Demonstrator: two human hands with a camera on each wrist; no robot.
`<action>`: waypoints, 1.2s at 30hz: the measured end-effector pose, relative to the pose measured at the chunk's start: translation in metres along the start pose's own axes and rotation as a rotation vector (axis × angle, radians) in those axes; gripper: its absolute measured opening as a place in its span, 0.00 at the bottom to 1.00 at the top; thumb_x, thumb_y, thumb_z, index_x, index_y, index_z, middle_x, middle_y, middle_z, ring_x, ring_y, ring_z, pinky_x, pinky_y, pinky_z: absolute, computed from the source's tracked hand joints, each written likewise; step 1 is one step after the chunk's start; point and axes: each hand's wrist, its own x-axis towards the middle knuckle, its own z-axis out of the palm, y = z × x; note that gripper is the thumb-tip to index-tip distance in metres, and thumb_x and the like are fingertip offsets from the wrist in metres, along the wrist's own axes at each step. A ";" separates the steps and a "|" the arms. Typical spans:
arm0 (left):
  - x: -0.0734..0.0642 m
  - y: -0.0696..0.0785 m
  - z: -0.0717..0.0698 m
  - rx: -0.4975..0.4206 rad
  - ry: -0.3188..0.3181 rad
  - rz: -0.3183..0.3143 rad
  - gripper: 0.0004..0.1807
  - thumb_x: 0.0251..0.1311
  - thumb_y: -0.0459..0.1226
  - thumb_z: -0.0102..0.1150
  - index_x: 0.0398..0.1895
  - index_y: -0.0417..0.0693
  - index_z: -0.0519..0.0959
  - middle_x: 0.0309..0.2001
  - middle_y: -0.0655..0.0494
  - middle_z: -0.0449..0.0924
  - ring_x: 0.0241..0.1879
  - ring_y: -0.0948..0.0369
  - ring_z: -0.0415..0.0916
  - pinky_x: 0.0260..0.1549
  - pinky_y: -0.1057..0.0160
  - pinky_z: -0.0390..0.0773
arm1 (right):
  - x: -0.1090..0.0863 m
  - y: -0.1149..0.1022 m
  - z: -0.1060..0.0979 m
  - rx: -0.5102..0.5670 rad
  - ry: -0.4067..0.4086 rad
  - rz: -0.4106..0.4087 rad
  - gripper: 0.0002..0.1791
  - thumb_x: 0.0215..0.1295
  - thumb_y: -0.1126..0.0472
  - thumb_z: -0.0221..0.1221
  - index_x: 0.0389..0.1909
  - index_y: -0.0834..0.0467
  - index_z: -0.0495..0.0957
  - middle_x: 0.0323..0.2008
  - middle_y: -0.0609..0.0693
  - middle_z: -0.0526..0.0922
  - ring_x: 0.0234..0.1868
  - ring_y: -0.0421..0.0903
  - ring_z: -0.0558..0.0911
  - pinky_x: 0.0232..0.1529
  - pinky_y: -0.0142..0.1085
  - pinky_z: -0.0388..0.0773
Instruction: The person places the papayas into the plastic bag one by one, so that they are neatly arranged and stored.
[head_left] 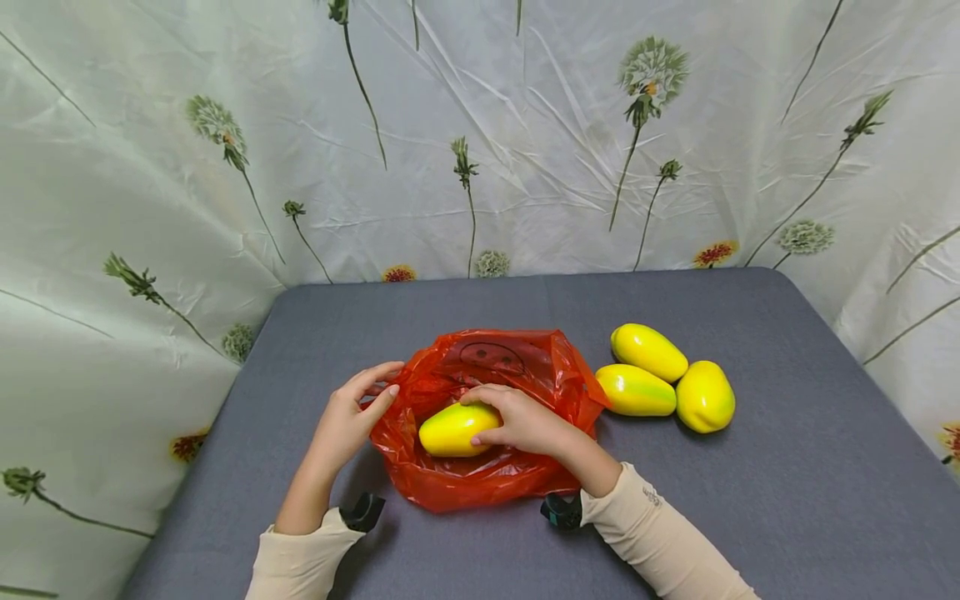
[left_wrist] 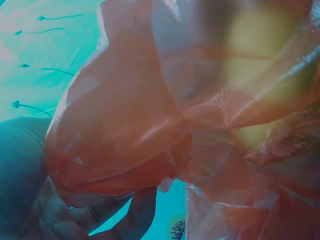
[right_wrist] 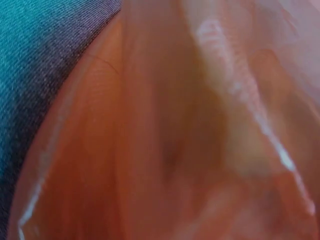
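Note:
A red plastic bag lies with its mouth open in the middle of the table. My left hand pinches the bag's left edge between thumb and fingers; in the left wrist view the red film passes between them. Inside the bag mouth, my right hand grips the right end of a glossy yellow papaya, thumb on the near side and fingers over the top. Translucent red film covers most of the right wrist view and hides that hand there.
Three more yellow papayas sit close together right of the bag: a back one, a front one partly behind the bag's edge, and one at the right. The grey table meets a flower-printed curtain behind.

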 end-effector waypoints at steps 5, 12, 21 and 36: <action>-0.001 -0.001 0.001 -0.001 -0.001 -0.006 0.18 0.59 0.42 0.55 0.54 0.54 0.74 0.50 0.54 0.74 0.41 0.59 0.72 0.40 0.55 0.73 | 0.000 0.002 0.001 0.017 0.020 0.000 0.26 0.52 0.58 0.64 0.53 0.59 0.71 0.52 0.47 0.73 0.56 0.43 0.67 0.55 0.37 0.64; -0.001 0.000 0.001 0.002 0.007 0.003 0.18 0.59 0.41 0.55 0.53 0.53 0.74 0.49 0.54 0.74 0.41 0.59 0.73 0.40 0.55 0.73 | -0.003 -0.003 -0.004 0.090 0.072 -0.019 0.24 0.54 0.60 0.63 0.53 0.59 0.72 0.51 0.49 0.74 0.53 0.43 0.70 0.52 0.38 0.67; -0.001 0.000 0.001 0.004 0.008 -0.001 0.18 0.59 0.41 0.55 0.53 0.53 0.74 0.49 0.54 0.74 0.40 0.59 0.73 0.39 0.55 0.74 | -0.013 -0.016 -0.016 0.118 0.219 -0.159 0.23 0.54 0.59 0.63 0.53 0.56 0.72 0.50 0.45 0.75 0.54 0.40 0.70 0.53 0.36 0.66; -0.001 -0.001 0.001 0.005 -0.005 -0.019 0.18 0.59 0.42 0.55 0.53 0.54 0.74 0.49 0.55 0.74 0.41 0.58 0.72 0.40 0.54 0.74 | -0.050 -0.026 -0.053 0.095 0.459 -0.359 0.29 0.46 0.67 0.67 0.53 0.63 0.71 0.50 0.52 0.75 0.53 0.47 0.72 0.52 0.35 0.66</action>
